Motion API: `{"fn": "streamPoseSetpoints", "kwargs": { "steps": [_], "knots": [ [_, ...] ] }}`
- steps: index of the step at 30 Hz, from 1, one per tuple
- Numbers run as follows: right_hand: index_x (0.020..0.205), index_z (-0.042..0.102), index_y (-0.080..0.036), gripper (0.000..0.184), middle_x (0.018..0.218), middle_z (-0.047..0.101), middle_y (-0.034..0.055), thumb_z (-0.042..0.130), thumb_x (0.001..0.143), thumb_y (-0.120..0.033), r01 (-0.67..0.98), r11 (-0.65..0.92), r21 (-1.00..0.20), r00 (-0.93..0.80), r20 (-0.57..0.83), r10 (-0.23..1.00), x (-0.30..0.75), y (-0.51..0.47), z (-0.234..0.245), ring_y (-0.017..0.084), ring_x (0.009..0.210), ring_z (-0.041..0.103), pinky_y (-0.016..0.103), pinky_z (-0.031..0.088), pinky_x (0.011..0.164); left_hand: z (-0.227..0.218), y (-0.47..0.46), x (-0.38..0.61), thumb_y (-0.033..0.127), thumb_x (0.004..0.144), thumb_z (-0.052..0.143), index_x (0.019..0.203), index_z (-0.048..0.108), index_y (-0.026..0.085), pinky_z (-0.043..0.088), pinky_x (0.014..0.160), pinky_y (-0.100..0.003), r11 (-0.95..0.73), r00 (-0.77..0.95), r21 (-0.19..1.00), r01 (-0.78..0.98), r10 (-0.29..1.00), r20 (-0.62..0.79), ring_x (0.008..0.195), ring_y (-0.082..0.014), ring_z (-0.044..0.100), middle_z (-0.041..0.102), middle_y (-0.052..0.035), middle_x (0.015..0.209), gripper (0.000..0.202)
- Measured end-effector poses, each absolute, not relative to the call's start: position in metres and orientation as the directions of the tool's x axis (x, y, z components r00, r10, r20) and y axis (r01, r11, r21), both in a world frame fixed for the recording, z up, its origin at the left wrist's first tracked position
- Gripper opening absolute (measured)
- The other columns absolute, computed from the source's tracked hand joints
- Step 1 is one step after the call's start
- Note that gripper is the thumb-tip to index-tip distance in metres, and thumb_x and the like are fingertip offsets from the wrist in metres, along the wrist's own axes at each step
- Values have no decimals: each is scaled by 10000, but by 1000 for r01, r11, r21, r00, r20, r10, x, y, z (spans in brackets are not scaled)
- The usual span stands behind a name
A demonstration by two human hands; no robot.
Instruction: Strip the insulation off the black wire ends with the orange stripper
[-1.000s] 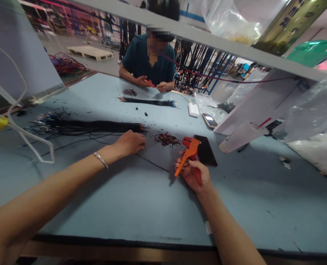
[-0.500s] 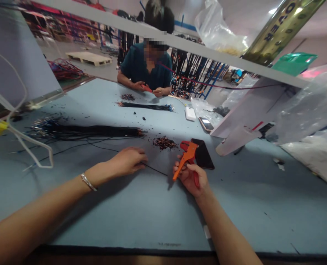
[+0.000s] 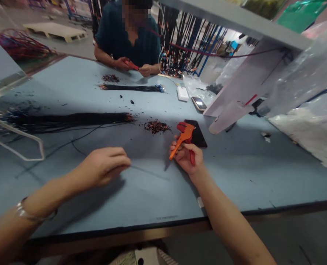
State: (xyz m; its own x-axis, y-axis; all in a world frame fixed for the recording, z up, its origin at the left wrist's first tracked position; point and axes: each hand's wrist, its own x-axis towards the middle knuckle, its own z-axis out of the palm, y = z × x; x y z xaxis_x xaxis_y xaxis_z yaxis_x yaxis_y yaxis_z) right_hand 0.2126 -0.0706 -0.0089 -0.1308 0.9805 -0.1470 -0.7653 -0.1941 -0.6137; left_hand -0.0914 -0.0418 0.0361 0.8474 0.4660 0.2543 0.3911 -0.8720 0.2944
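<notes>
My left hand (image 3: 108,165) is closed on a thin black wire (image 3: 149,172), whose blurred free end points right, over the table. Behind that hand the wire trails back to the left. In my right hand (image 3: 189,159) is an orange and red wire stripper (image 3: 183,140), its head tilted up and away from me; the fingers wrap its handles. Just beyond the tool lies a pile of short stripped insulation bits (image 3: 157,127). A thick bundle of black wires (image 3: 77,120) rests on the table at the left, copper-coloured ends toward the pile.
Across the table (image 3: 152,202) a person (image 3: 127,40) holds a red tool (image 3: 131,65). Near them lie a smaller wire bundle (image 3: 132,88) and another scrap pile (image 3: 110,78). A dark tablet (image 3: 199,134), phone (image 3: 199,103) and white box (image 3: 182,93) lie right. A white cable loop (image 3: 39,147) hangs left.
My left hand has moved left and toward me with the wire, drawing its end away from the stripper. The right hand still holds the stripper. The view has tilted down.
</notes>
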Motion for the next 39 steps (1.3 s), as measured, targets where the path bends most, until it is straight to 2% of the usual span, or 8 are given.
{"fn": "streamPoseSetpoints", "kwargs": {
  "steps": [8,11,14,19,23,29,36,39],
  "knots": [
    [960,622,-198,301,826,685,39,505,683,-198,-768,-147,-624,-96,-115,989,218,-72,-4,184,769,646,357,534,744,17,-67,-83,42,897,300,763,620,192,354,774,-341,-959,931,67,275,283,230,557,-130,424,507,-8,636,378],
    [950,627,-212,297,823,684,34,499,682,-210,-756,-105,-646,-69,-81,994,220,-74,4,190,763,642,378,531,731,18,-50,-78,16,843,346,709,621,177,363,749,-346,-923,911,-90,374,347,224,568,-143,447,538,-28,664,346],
    [937,629,-221,286,814,683,28,500,682,-209,-747,-61,-662,-39,-48,998,224,-76,11,183,758,637,369,528,725,25,-28,-73,-22,769,399,651,610,156,362,669,-349,-791,811,-195,580,537,233,521,-149,439,543,-45,643,299],
    [941,626,-218,295,819,674,27,498,676,-202,-763,20,-646,48,-25,999,233,-76,17,173,756,625,355,526,719,41,-7,-66,0,792,413,690,611,138,363,626,-331,-665,676,-152,731,677,291,539,-162,469,584,-57,689,262],
    [972,619,-234,325,821,654,14,479,680,-217,-756,134,-640,132,51,990,240,-76,23,167,757,614,358,528,724,36,-26,-54,108,858,436,896,651,181,372,601,-271,-851,759,-34,524,448,472,620,-146,518,629,-36,792,230],
    [979,620,-232,313,844,649,5,499,690,-225,-751,215,-624,170,133,977,244,-77,24,147,774,620,340,537,764,10,-61,-19,28,833,396,719,599,172,366,528,-255,-948,908,-47,316,288,305,533,-122,457,561,-24,691,274],
    [954,624,-238,308,835,643,2,510,669,-218,-754,123,-645,103,70,992,239,-76,22,147,770,615,331,541,746,27,-18,-14,-2,770,418,762,624,139,332,456,-259,-716,722,-98,691,684,104,558,-151,536,608,-89,797,250],
    [944,628,-243,309,831,634,11,497,665,-221,-746,96,-660,85,49,995,236,-78,23,162,757,601,352,532,736,36,-6,-32,29,775,412,887,647,157,253,426,-264,-642,651,-109,759,748,131,568,-164,547,633,-101,897,290]
  ]
}}
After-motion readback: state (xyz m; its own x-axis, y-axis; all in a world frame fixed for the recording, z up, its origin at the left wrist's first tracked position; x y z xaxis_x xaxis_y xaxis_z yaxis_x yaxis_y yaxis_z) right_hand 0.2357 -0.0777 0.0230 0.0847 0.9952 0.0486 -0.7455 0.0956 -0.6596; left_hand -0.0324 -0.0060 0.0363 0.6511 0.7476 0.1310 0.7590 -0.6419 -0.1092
